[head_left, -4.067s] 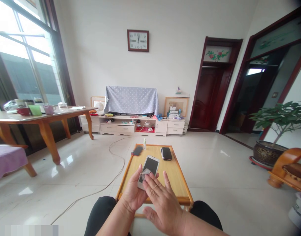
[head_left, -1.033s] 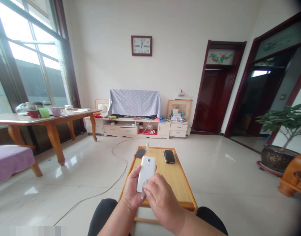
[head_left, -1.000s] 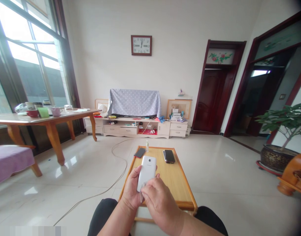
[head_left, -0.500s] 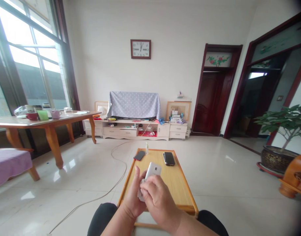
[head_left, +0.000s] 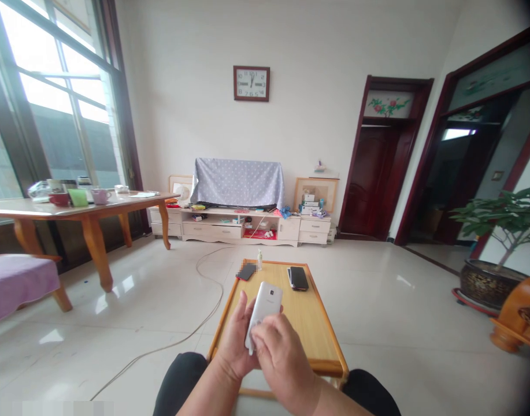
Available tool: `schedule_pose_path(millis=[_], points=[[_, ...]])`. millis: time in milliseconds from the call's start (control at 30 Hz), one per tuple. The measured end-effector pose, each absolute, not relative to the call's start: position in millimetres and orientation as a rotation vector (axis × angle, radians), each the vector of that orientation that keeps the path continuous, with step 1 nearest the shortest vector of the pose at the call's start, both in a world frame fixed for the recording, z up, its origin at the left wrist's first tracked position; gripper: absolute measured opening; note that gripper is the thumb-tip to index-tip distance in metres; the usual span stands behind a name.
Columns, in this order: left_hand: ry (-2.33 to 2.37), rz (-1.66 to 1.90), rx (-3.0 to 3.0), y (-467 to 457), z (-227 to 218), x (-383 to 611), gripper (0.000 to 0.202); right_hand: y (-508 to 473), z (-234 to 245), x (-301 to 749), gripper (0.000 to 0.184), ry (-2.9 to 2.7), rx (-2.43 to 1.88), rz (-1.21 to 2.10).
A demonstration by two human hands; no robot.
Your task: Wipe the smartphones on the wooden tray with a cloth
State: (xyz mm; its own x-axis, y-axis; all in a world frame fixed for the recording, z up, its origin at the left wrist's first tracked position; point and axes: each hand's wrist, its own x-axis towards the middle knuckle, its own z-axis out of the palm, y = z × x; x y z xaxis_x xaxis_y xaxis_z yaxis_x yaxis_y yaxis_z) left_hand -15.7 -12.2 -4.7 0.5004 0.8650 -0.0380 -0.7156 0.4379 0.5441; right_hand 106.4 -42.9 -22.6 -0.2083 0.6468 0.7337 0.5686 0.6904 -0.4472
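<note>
A white smartphone [head_left: 268, 300] rests in my left hand [head_left: 236, 341], its back with the dark camera lens facing up. The left thumb stands up along the phone's left side, and the other fingers are mostly hidden behind it. My right hand [head_left: 284, 355] lies over the lower part of the phone with its fingers pinched together against the back. A small greyish-white bit shows at those fingertips, too little to name. Both hands are above a low wooden table [head_left: 314, 329].
On the table's far end are a dark phone [head_left: 246, 272], a small clear bottle [head_left: 260, 260] and a black phone [head_left: 298, 278] lying over something white. A cable [head_left: 173, 346] runs across the floor at left. A potted plant [head_left: 490, 271] stands at right.
My right hand has slid lower along the phone, so more of its white back shows. The phone is still in my left hand. The view has shifted slightly.
</note>
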Motion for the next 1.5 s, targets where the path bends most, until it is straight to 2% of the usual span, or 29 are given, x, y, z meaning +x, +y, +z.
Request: schedule_pose_path(millis=[200,300,533,633,800,1033,1200,1367,1500], points=[[0.353,1.004,0.468,-15.1,-6.9,-9.5,0.045,-15.0,2.5,113.8,0.016,-1.712,-1.007,0.071],[0.343,1.002,0.452,-14.3,-5.9,-7.6,0.046,-4.6,11.7,114.7,0.015,-1.656,-1.033,0.062],[0.317,0.919,0.350,1.7,-12.5,-25.7,0.053,-52.5,-31.3,95.5,0.017,-1.914,-0.913,0.101],[0.343,1.005,0.311,5.8,-13.2,-29.2,0.049,-53.8,-40.5,108.2,0.021,-1.875,-0.913,0.136],[0.415,1.062,0.263,5.3,-15.2,-21.7,0.042,-45.7,-34.3,115.7,0.018,-1.916,-0.948,0.120],[0.432,0.938,0.299,5.7,-20.0,-20.5,0.049,-41.8,-27.9,107.4,0.016,-1.992,-0.960,0.144],[0.351,1.080,0.338,5.5,-13.5,-34.7,0.045,-36.0,-34.1,134.1,0.015,-1.928,-0.968,0.338],[0.256,1.011,0.380,-0.9,-8.9,-31.6,0.052,-42.1,-22.9,138.5,0.009,-1.618,-1.003,0.614],[0.252,0.910,0.381,-7.3,-9.6,-19.5,0.053,-41.9,-15.9,130.0,0.012,-1.781,-0.961,0.415]])
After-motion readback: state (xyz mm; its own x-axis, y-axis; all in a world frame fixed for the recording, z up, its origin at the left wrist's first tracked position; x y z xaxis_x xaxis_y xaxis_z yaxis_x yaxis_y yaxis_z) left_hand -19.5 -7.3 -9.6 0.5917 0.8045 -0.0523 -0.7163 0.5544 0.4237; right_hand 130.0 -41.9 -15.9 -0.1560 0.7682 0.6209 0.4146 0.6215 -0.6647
